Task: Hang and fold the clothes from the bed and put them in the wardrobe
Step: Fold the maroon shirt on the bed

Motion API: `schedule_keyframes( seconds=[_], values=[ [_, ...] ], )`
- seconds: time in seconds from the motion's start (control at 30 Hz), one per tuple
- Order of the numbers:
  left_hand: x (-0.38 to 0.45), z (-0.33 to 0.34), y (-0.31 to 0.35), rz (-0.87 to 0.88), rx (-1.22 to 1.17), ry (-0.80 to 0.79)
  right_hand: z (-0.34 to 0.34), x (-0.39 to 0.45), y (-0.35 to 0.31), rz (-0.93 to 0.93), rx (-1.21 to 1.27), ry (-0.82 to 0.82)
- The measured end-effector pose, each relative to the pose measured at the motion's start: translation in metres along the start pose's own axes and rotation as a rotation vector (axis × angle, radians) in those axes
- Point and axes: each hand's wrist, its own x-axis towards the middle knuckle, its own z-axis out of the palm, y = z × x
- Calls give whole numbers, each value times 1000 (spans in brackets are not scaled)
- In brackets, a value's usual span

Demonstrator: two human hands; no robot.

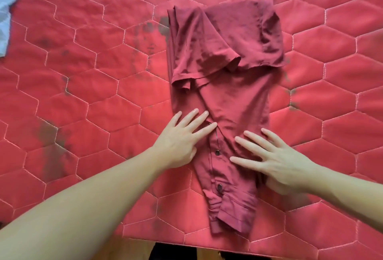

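**2 flat hands on a dark red shirt**

A dark red shirt (226,85) lies on the bed, in the middle of the picture. It is folded into a long, narrow strip. Both short sleeves are folded in over the top part, and 1 sleeve lies across the other. The collar end is close to the person, near the edge of the bed. A row of dark buttons (217,152) runs down the lower part of the shirt, and 2 of them are easy to see.

The left hand (182,137) lies flat on the left side of the shirt. Its fingers are straight and spread apart, and they point up and to the right. The fingertips rest on the cloth, just above the buttons. The bare left arm reaches in from the lower left corner.

The right hand (275,160) lies flat on the right side of the shirt. Its fingers are straight and spread apart too, and they point up and to the left. The thumb points toward the buttons. The bare right arm comes in from the right edge.

The 2 hands are near each other but do not touch. The button row lies between them.

Under the shirt is a red quilt (83,73) with stitched 6-sided shapes and some dark spots. A white cloth (7,11) lies at the top left edge, well apart from the shirt.
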Motion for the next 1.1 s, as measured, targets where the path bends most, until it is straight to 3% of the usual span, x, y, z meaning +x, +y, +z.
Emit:
schedule_keyframes(
  seconds=[0.17,0.2,0.27,0.33,0.4,0.47,0.53,0.6,0.7,0.83,1.0,1.1],
  values=[
    [3,-4,19,-108,-22,5,4,2,-9,-171,-37,101],
    [0,-5,21,-125,-31,0,2,6,-12,-134,12,179],
    [-4,-7,23,-140,-155,-36,-11,15,-21,40,337,349],
    [-6,-17,24,-210,-478,-145,-30,25,-24,344,810,476],
    [-2,-41,27,-372,-976,-183,-48,37,-13,575,1159,618],
    [5,-63,28,-536,-1423,-85,-65,48,4,702,1408,753],
    [3,-66,21,-479,-1612,16,-81,58,19,822,1563,764],
    [16,-65,12,-576,-1660,54,-91,65,27,872,1571,714],
    [29,-70,3,-477,-1622,84,-103,71,34,847,1528,654],
    [44,-89,-9,-498,-1528,177,-112,70,41,742,1643,571],
    [59,-122,-35,-406,-1700,277,-144,72,65,708,1786,647],
    [81,-138,-58,-467,-1736,364,-159,86,94,748,1929,671]
  ],
)
